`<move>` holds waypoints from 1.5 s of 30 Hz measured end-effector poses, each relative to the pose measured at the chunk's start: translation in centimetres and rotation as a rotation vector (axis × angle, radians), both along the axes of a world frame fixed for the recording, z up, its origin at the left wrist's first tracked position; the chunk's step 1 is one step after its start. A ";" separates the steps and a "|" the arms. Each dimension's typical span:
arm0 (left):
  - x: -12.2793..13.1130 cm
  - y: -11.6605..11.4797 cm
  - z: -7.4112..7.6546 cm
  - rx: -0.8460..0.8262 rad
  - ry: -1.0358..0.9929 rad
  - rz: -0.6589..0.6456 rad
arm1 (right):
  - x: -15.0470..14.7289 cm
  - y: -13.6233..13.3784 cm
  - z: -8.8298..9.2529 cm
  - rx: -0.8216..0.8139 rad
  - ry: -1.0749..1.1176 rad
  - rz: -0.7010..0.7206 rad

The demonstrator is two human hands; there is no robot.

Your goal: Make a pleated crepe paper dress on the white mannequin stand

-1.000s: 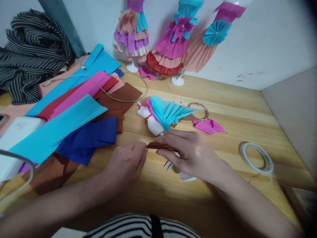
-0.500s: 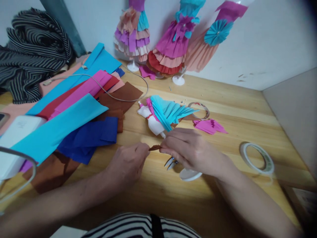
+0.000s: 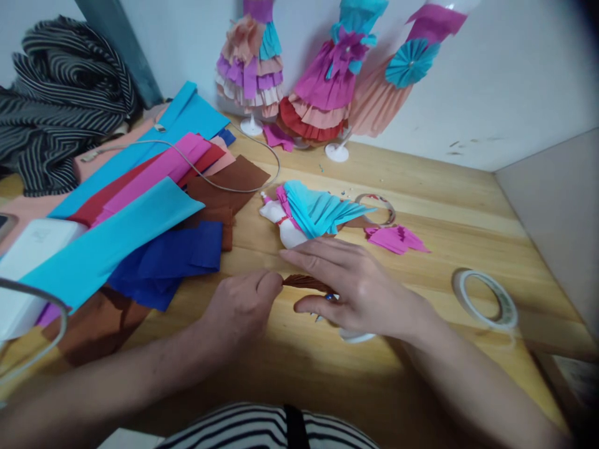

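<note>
Between thumb and fingers, my left hand (image 3: 246, 305) pinches one end of a pleated brown crepe paper strip (image 3: 305, 282). My right hand (image 3: 362, 284) is open over the strip's other end, its thumb spread away from the fingers, and the far end of the paper is hidden behind it. Just beyond lies a small white dress form (image 3: 290, 235) with turquoise pleated paper (image 3: 318, 206) and a pink band on it. A small blue-and-metal tool (image 3: 330, 297) shows partly under my right hand, in front of a white round base (image 3: 356, 337).
Coloured paper sheets (image 3: 116, 234), a white box (image 3: 44, 249) and a cable (image 3: 224, 186) cover the left side. Several paper-dressed forms (image 3: 322, 100) stand by the wall. Tape rolls (image 3: 508, 308) and a pink pleated scrap (image 3: 397, 239) lie to the right.
My right hand has let go of its pinch on the brown paper and opened out. More of the pleated strip shows now. My left hand keeps its hold in about the same place.
</note>
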State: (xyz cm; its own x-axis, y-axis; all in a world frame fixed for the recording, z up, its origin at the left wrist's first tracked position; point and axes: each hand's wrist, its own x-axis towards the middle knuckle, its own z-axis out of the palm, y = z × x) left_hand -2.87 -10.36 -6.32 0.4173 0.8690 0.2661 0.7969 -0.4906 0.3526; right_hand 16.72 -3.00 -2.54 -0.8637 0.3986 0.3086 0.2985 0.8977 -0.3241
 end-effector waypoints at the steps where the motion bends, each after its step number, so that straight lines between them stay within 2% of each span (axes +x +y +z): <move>1: 0.0 0.0 0.0 0.013 0.001 -0.003 | -0.2 -0.1 -0.1 0.001 0.010 -0.002; 5: 0.0 -0.1 -0.2 0.042 -0.010 -0.004 | -0.5 -0.3 -0.5 -0.017 0.040 -0.012; 10: -0.1 0.0 -0.3 -0.010 -0.018 0.007 | -0.7 -0.3 -0.6 0.010 0.075 -0.054; 18: -0.3 0.0 -0.6 -0.088 -0.002 0.021 | 0.6 0.4 0.0 -0.019 0.087 -0.031; 27: -0.3 0.2 -0.2 -0.090 0.043 0.029 | 2.0 0.7 1.2 -0.096 -0.112 -0.069; 37: 0.0 0.0 -0.2 -0.016 0.013 -0.016 | -1.2 -1.2 -0.5 0.007 0.026 -0.059; 45: 0.2 0.0 -0.4 -0.012 -0.095 -0.027 | -1.3 -1.4 -0.3 0.049 0.036 -0.085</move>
